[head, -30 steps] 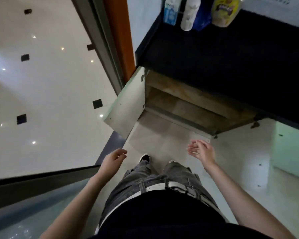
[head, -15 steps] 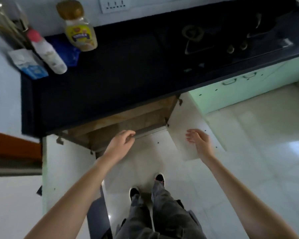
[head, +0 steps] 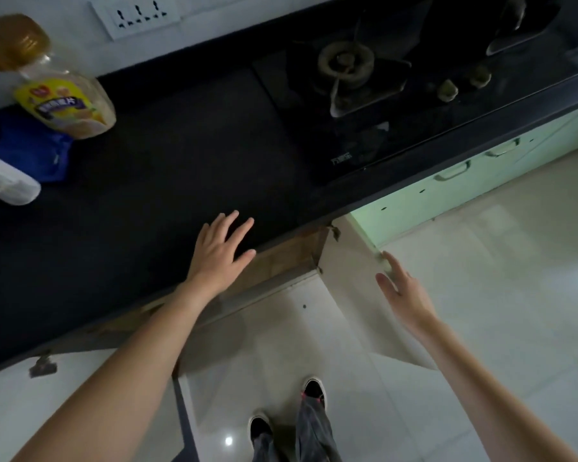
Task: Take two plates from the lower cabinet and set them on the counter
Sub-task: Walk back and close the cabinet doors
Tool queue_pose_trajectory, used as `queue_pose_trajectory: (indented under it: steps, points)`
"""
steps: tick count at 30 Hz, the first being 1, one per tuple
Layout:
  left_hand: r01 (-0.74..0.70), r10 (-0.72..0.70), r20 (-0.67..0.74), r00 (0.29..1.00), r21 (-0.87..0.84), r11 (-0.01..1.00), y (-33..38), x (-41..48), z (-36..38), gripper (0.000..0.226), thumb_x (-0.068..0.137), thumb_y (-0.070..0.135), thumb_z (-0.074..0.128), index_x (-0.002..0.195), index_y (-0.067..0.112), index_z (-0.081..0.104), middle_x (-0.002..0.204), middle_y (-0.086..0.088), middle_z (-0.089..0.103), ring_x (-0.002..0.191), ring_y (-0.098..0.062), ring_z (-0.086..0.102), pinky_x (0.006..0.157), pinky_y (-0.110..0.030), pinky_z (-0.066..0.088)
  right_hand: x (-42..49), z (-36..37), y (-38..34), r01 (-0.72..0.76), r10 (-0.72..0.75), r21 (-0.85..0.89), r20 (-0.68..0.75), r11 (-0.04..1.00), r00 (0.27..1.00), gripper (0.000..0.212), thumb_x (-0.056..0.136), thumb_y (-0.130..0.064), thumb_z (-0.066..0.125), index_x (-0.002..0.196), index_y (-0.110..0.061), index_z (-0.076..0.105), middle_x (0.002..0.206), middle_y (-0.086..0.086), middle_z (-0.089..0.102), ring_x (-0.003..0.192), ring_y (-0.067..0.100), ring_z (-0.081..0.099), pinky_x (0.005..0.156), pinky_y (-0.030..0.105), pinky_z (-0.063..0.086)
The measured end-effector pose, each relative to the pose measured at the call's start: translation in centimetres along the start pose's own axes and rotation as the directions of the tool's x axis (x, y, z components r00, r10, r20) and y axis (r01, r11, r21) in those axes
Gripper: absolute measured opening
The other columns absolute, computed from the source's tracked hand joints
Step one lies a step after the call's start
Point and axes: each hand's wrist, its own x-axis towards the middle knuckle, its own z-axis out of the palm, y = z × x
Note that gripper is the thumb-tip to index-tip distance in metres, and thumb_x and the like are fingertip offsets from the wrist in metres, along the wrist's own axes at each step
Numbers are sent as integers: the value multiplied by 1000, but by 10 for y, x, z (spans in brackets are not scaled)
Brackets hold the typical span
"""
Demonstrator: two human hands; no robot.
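The black counter [head: 154,195] runs across the upper half of the view. Under its front edge the lower cabinet [head: 281,258] stands open, showing a strip of brown wooden interior. Its two white doors swing outward, one at the right [head: 357,295] and one at the left [head: 20,405]. My left hand [head: 219,253] lies flat over the counter's front edge, fingers spread, holding nothing. My right hand [head: 402,288] is empty, with its fingers at the outer edge of the right door. No plates are in sight; the counter hides most of the cabinet's inside.
A gas hob [head: 351,78] sits in the counter at the right. A yellow-labelled jar [head: 60,101], a blue cloth [head: 30,145] and a white bottle [head: 4,181] stand at the left. Pale green drawers [head: 464,175] continue rightward. White floor tiles [head: 498,278] lie below, by my feet [head: 314,391].
The view has swung and tilted up along the counter. My left hand rose from the cabinet opening onto the counter's edge. My right hand moved to the right door's outer edge.
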Motion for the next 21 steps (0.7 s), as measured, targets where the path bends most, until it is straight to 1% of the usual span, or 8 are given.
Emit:
queue_pose_trajectory:
  steps: [3,6,8,10,12,15,17,21]
  points:
    - [-38,38,-2,999,33,999,-6,7,-1,60,96,59,24,152,39,18,164,0,12,152,-23,4,123,-47,6,12,-2,12,-101,98,47,61,994,993,51,104,-30,42,153,-36,32,117,15,64,103,34,63,85,40,51]
    - [-101,99,31,995,74,992,-21,12,-8,57,97,60,18,152,43,13,165,1,9,153,-20,3,124,-44,5,16,1,13,-169,148,187,123,968,981,49,103,-22,47,149,-39,39,139,16,59,124,35,57,91,37,48]
    - [-93,90,37,995,87,992,-31,16,-13,60,95,63,18,152,44,11,166,1,6,153,-20,1,124,-45,5,11,6,2,-210,166,295,167,932,972,52,102,-20,51,148,-40,39,137,8,61,127,24,55,94,27,39]
    - [-75,73,21,997,95,993,-36,19,-13,63,94,66,17,152,43,11,166,-1,8,153,-21,2,123,-46,7,4,17,-13,-284,202,423,229,860,952,53,101,-19,54,144,-45,38,106,1,73,103,14,65,85,22,43]
    - [-78,80,-7,997,121,990,-35,20,-9,64,93,67,15,152,43,12,165,-1,12,152,-22,6,123,-48,9,-3,32,-30,-384,230,558,327,736,917,59,99,-16,56,145,-46,36,89,3,70,82,15,63,72,29,52]
    - [-88,94,-46,994,119,989,-37,20,-6,63,94,68,17,151,43,16,163,-2,19,151,-24,13,122,-49,14,-7,66,-63,-432,227,720,369,544,901,72,95,-12,62,150,-45,30,94,13,74,84,29,68,66,42,62]
    - [-89,97,-65,993,118,989,-41,20,-5,62,94,67,19,151,43,18,162,-1,22,150,-24,15,121,-49,16,-5,93,-88,-419,242,782,343,461,907,79,92,-15,66,153,-42,24,102,13,76,96,32,72,73,46,63]
    - [-95,105,-83,991,116,989,-41,21,-3,61,94,68,21,150,44,21,161,1,23,150,-23,17,121,-48,17,7,134,-132,-362,310,875,264,321,913,85,92,-20,69,155,-43,17,118,17,73,102,26,73,74,37,63]
